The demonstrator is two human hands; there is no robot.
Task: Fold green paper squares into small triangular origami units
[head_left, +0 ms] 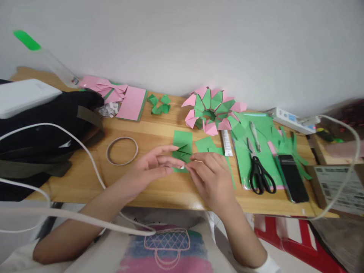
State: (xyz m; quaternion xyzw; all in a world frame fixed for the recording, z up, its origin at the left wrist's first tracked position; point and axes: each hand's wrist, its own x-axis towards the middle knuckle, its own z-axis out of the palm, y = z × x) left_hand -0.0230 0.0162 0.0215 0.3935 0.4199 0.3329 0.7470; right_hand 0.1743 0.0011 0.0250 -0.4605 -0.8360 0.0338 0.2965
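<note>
Above the middle of the wooden table point(153, 189), my left hand point(153, 163) and my right hand point(212, 176) meet at their fingertips. Between them is a small folded green paper piece point(183, 149), which my left fingers pinch, and a tiny white bit point(182, 167) shows at the left fingertips. My right fingers are pressed together at the same spot; what they hold is too small to make out. Beneath the hands lies a green paper strip point(182, 137). Behind them stands a pink and green folded paper ring point(212, 110), with a white glue tube point(226, 143) beside it.
Black scissors point(258, 176), a phone point(292, 178) and green sheets point(244, 163) lie at right. A tape roll point(107, 151), folded green pieces point(159, 108) and pink paper point(132, 103) are at left, near a black bag point(57, 125). A white cable point(85, 149) crosses the left side.
</note>
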